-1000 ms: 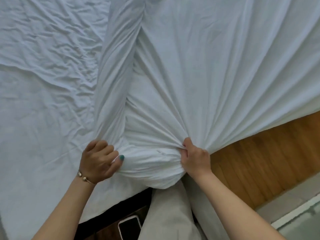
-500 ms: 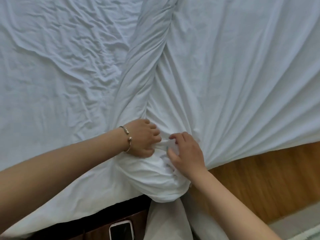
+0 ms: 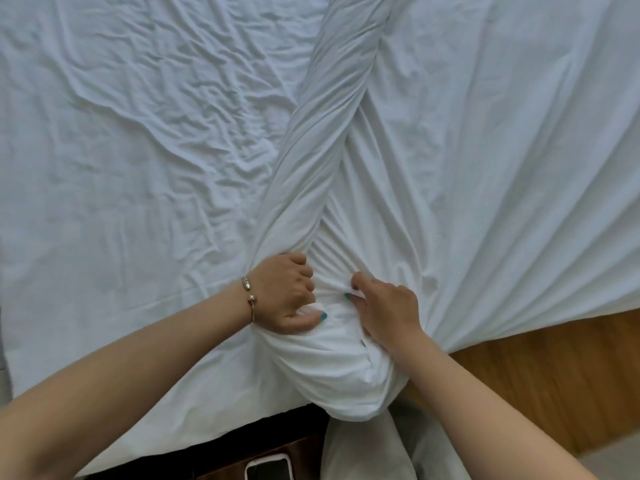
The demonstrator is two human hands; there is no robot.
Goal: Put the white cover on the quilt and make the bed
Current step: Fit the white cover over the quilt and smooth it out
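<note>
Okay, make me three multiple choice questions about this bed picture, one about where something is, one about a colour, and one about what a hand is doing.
1. Where is the phone?
A. On the sheet, top left
B. At the bottom edge, below the bed
C. On the wooden floor at the right

2. What colour are the nails?
A. Red
B. Teal
C. Bare

3. What is the left hand doing?
A. Gripping the bunched cover
B. Lying flat and open on the sheet
C. Holding the phone

Answers:
1 B: the phone shows at the bottom edge, below the sheet.
2 B: the thumbnails on both hands are teal.
3 A: its fingers curl round the gathered cloth, while the right hand pinches a fold beside it.
</note>
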